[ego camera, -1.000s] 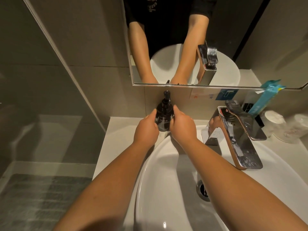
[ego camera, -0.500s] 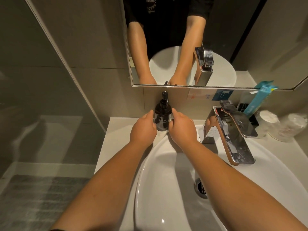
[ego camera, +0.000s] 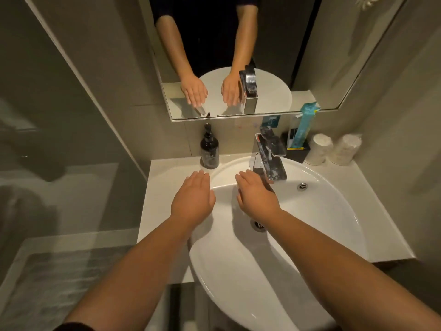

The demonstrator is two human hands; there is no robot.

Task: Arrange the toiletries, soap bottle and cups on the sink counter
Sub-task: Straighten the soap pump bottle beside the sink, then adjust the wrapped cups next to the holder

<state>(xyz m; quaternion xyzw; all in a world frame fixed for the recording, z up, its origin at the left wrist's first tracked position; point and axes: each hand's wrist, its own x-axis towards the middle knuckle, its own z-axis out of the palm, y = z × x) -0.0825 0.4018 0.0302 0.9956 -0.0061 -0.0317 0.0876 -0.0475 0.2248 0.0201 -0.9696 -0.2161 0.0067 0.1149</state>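
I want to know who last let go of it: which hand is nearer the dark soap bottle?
Left. The left hand lies open just below the soap bottle, not touching it; the right hand is farther right, over the basin beside the faucet.

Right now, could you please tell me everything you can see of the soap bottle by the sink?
The soap bottle is a dark, glossy pump bottle, seemingly tinted glass or plastic, with a black pump head and a faint pale label too blurred to read. It stands upright on the white counter at the back left, close to the wall below the mirror and just left of the basin. Nothing touches it but the counter: the left hand and right hand hover open in front of it.
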